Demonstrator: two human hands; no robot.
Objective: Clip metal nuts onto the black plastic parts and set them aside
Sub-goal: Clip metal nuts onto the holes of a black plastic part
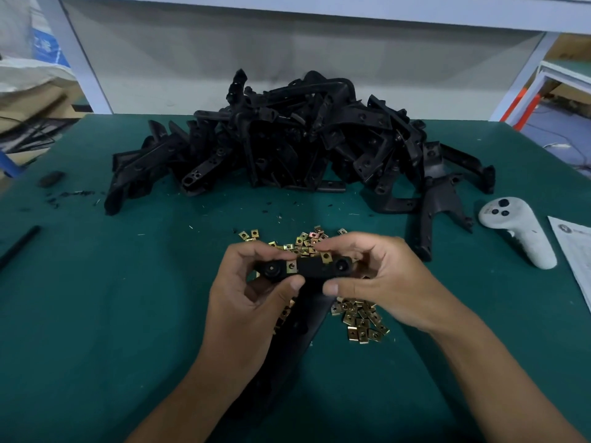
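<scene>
I hold one black plastic part (311,270) in both hands above the green table (128,298), its long leg reaching down towards me. My left hand (252,292) grips its left end, thumb in front. My right hand (380,282) grips the right end and its fingertips press a metal nut (325,256) on the top edge. A second brass-coloured nut (291,266) sits clipped on the part near my left fingers. Loose metal nuts (359,321) lie scattered under and beyond my hands.
A big heap of black plastic parts (300,139) fills the far half of the table. A few more black parts (438,206) lie at the right. A white handheld controller (518,231) and a sheet of paper (575,251) lie further right. A black rod (19,247) lies at the left edge.
</scene>
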